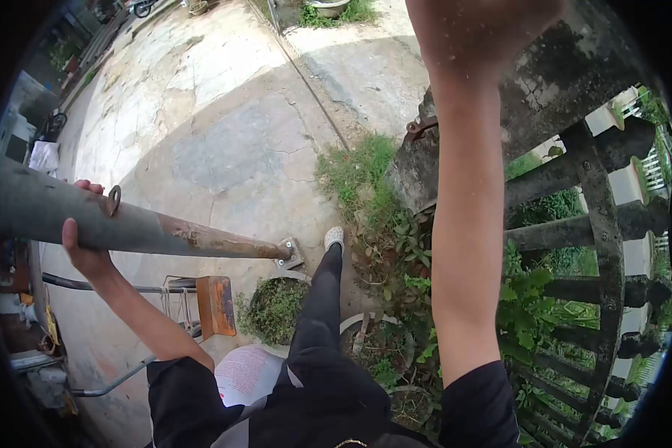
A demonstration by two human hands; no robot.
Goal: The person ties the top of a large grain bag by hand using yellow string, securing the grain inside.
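Observation:
My left hand (82, 239) is wrapped around a rusty grey metal pole (164, 230) that runs from the left edge down to a bolted base plate (290, 254) on the concrete. My right hand (474, 33) is raised at the top edge, close to the weathered concrete top of a pillar (545, 82); its fingers are cut off by the frame. Below me, my leg in dark trousers ends in a white shoe (334, 237) beside the weeds.
A mossy concrete balustrade (597, 246) curves down the right side, with leafy plants (523, 299) behind and under it. Potted plants (272, 310), an orange-seated metal chair (215, 302) and a pale sack (248, 372) sit below. Cracked concrete yard (216, 134) stretches beyond.

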